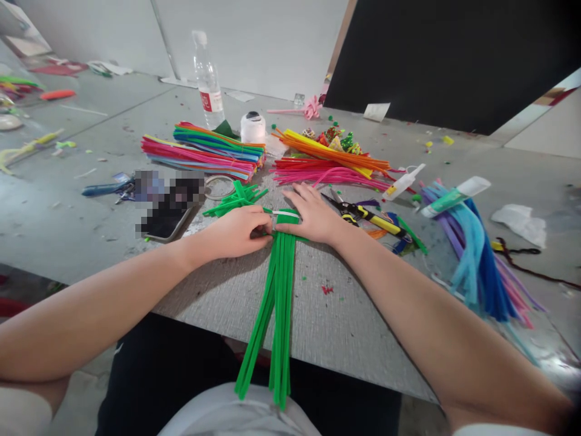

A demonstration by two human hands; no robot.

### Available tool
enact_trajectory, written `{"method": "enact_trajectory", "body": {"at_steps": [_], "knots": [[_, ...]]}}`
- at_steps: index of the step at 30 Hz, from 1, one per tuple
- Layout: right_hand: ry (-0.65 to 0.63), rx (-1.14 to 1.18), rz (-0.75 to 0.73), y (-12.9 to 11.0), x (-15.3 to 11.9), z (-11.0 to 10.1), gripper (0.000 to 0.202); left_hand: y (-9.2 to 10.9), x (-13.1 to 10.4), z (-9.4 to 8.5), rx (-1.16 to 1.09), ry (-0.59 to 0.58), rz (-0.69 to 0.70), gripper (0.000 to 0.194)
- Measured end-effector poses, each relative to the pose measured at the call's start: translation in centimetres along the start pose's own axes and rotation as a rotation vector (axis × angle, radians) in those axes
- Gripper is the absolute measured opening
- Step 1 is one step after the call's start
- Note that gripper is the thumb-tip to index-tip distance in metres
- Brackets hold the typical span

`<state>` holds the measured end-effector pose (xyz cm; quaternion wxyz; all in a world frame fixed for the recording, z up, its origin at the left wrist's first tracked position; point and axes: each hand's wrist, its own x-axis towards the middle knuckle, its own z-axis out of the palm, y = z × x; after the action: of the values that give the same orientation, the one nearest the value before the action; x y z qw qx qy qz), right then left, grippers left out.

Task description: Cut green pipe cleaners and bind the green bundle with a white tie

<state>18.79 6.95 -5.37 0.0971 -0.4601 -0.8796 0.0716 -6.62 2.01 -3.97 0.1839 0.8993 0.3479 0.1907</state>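
A bundle of long green pipe cleaners (283, 272) lies over the table's front edge, its lower ends hanging apart in two groups. My right hand (313, 215) lies across the top of the bundle with its fingers spread, next to a thin white strip (285, 214). At the bundle's left side my left hand (242, 231) is curled, fingertips pressed together near the strip's end; what they hold is too small to make out. Short green pieces (238, 198) lie in a pile just beyond my left hand.
Beyond my hands lie multicoloured pipe cleaner bundles (204, 151), red and orange ones (331, 157), a bottle (209, 85) and a white spool (253, 128). A phone (170, 212) is at left. Pliers (367, 218), a glue tube (456, 197) and blue pipe cleaners (488, 266) are at right.
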Motion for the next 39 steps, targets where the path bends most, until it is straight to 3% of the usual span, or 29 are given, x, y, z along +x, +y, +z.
{"method": "enact_trajectory", "body": {"at_steps": [16, 23, 25, 28, 32, 36, 39], "knots": [[0.012, 0.081, 0.017, 0.5, 0.0, 0.5, 0.116, -0.1, 0.2, -0.3, 0.012, -0.027, 0.027, 0.005], [0.021, 0.116, 0.087, -0.1, 0.0, 0.3, 0.126, -0.3, 0.1, -0.1, 0.017, -0.018, 0.051, 0.006], [0.088, 0.174, 0.090, -0.3, 0.1, -0.2, 0.108, -0.3, 0.1, -0.1, 0.023, -0.022, 0.043, 0.007], [0.207, 0.332, 0.049, -0.7, 0.0, -1.9, 0.064, -0.3, 0.0, -0.1, 0.034, -0.026, 0.042, 0.010], [0.171, 0.338, 0.001, -1.7, -1.8, -4.2, 0.022, -0.1, 0.0, -0.3, 0.037, -0.012, 0.070, 0.010], [0.086, 0.187, -0.108, -2.4, -4.8, -4.0, 0.000, 0.1, 0.1, -0.1, 0.088, -0.009, 0.054, 0.007], [0.081, 0.127, -0.200, -2.4, -6.3, -3.0, 0.006, 0.0, 0.2, 0.1, 0.111, 0.003, 0.059, 0.007]]}}
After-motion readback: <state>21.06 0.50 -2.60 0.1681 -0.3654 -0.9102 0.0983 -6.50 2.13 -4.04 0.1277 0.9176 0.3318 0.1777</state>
